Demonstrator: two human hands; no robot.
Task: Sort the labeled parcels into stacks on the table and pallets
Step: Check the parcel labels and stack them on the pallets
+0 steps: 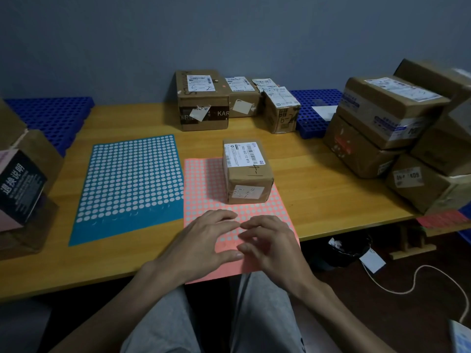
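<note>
A small brown parcel (246, 171) marked "4-1" stands on the far part of a pink sticker sheet (204, 179) on the wooden table (318, 179). Both hands lie on the near end of that sheet. My left hand (204, 240) rests flat with fingers extended. Just beside it, my right hand (270, 243) touches the sheet with fingers slightly bent; whether it pinches a sticker cannot be told. At the back stand three labelled parcels: "5-2" (202, 100), a middle box (242, 96) and "6-2" (280, 110).
A blue sticker sheet (130, 184) lies left of the pink one. A stack of large brown boxes (392, 128) fills the right side. Boxes (23, 182) stand at the left edge. Blue pallets sit back left (53, 115) and back right (316, 108). A white cable (413, 289) runs on the floor.
</note>
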